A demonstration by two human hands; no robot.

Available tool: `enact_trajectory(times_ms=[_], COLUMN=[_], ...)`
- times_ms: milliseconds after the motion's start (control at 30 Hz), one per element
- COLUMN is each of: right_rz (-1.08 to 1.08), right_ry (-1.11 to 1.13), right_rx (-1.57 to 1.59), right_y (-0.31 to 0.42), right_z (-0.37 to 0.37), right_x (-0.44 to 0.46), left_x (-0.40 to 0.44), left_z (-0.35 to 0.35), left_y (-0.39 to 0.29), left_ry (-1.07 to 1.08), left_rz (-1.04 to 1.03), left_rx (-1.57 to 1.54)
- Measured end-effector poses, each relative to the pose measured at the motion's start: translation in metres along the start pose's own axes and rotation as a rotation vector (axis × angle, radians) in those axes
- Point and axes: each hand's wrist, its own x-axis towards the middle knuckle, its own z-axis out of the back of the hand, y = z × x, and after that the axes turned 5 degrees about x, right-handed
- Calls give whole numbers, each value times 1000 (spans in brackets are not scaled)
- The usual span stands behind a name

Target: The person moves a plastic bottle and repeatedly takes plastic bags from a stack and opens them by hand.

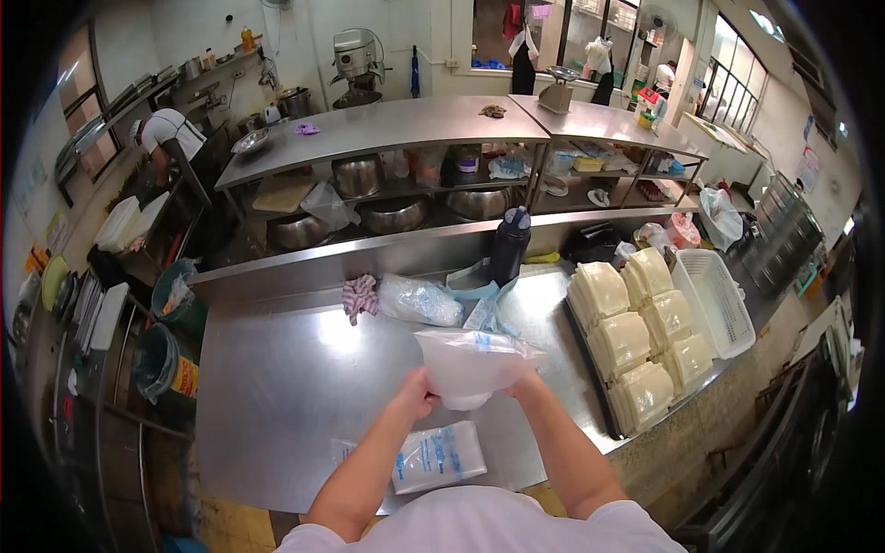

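Between my two hands a translucent plastic bag point(479, 364) is held up above the steel table point(267, 396), puffed out at its lower part. My left hand point(417, 392) is closed on the bag's left side. On the right side, my right hand point(525, 380) grips the bag, its fingers partly hidden behind the plastic. Below the bag, near my body, lies a flat stack of plastic bags with blue print point(441, 457). Beyond it sit a clear plastic bundle point(419, 300) and a striped cloth point(360, 298).
A black tray with several wrapped pale stacks point(627, 341) stands at the right, beside a white basket point(714, 300). A dark bottle point(510, 247) stands at the table's back edge. A person point(171, 138) bends over at the far left. Metal bowls point(392, 215) fill the shelf behind.
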Motion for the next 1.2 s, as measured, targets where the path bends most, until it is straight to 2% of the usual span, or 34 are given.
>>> enact_trajectory(times_ms=[67, 167, 267, 333, 367, 433, 467, 533, 567, 633, 733, 833, 867, 933, 967, 1067, 1133, 1200], right_rz=[103, -25, -178, -293, -244, -134, -149, -181, -73, 142, -67, -20, 58, 218, 201, 189, 221, 246], right_ry=[92, -237, -233, -180, -164, -127, -179, -288, -316, -369, -206, -327, -371, -456, -405, -265, -184, -44], right_rx=[-82, -319, -934, -1181, -1267, -1434, -1333, -1128, -1128, -1123, -873, -671, -619, -516, -564, -722, -852, -795], right_y=[-11, 15, -35, -83, -103, -131, -134, -133, -134, -129, -121, -131, -129, -91, -72, -25, -10, -5], right_z=[40, 13, 62, 71, 71, 71, 78, 106, 121, 132, 104, 112, 118, 100, 94, 60, 19, -12], right_x=[8, -35, -61, -82, -91, -103, -103, -100, -101, -107, -120, -113, -113, -126, -134, -161, -180, -190], left_x=[-25, -55, -75, -97, -109, -127, -134, -138, -136, -140, -141, -141, -142, -143, -142, -132, -146, -168], left_z=[-17, -27, 4, 14, 19, 27, 31, 52, 62, 61, 61, 64, 65, 68, 67, 64, 12, -52], left_y=[-2, -11, 23, 59, 78, 115, 129, 151, 160, 158, 157, 155, 154, 151, 151, 153, 118, 71], left_ry=[-69, -313, -371, -406, -421, -357, -316, -259, -231, -221, -216, -194, -185, -179, -174, -220, -128, -1], left_rz=[-120, -214, -474, -529, -553, -753, -855, -742, -684, -676, -694, -700, -695, -690, -690, -688, -753, -818], left_rx=[125, 245, 644, 999, 1177, 1480, 1634, 1725, 1765, 1787, 1782, 1815, 1836, 1856, 1864, 1723, 1419, 1186])
